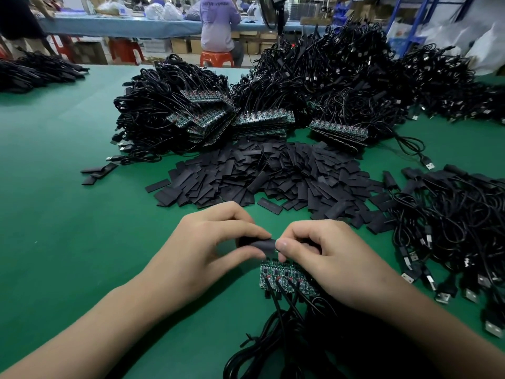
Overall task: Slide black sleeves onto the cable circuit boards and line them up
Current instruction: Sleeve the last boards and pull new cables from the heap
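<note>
Black sleeve (258,246) pinched between left hand (207,247), right hand (325,258).

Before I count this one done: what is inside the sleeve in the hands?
At the sleeve mouth only a green board edge shows, pinched by the right hand; the left hand grips the sleeve. The rest inside is hidden.

Black sleeve (259,245), green table (68,214)

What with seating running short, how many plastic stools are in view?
3: an orange stool under the seated person, a red stool left of it, a second red stool farther left. Others may be hidden.
</note>
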Available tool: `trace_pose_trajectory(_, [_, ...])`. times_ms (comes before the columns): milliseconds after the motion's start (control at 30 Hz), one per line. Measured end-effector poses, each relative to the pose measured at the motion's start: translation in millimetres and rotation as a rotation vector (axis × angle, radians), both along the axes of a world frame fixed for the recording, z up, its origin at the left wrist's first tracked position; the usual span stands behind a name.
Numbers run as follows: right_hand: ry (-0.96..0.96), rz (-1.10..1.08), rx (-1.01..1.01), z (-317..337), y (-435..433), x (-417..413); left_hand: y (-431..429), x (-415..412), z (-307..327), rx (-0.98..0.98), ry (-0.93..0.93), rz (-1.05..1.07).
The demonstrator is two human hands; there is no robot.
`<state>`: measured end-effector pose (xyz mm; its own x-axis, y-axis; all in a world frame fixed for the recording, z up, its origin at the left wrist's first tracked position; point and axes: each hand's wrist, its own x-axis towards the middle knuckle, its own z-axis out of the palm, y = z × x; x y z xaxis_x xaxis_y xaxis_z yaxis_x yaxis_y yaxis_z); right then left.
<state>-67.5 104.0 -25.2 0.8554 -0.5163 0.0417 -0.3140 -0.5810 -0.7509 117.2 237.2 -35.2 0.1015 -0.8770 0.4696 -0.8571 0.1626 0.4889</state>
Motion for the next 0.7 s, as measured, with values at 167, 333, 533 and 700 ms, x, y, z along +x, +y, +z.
trace_pose_trajectory(167, [-0.044,0.011,0.051,0.8,3.9,3.5,0.2,-3.7,1.1,-0.051,0.009,-0.030])
trace_pose_trajectory(333, [-0.103,-0.063,0.143,3.5,-3.3,1.6,0.0,-3.8,1.5,-0.133,0.065,0.034])
trace_pose_trajectory(533, [-0.129,-0.072,0.120,0.3,-1.9,2.1,-0.3,-7.7,0.5,-0.146,0.074,0.028])
trace_pose_trajectory(700, [-0.181,-0.079,0.113,-3.1,2.6,4.3,-2.6,-10.0,-0.6,-0.120,0.104,0.022])
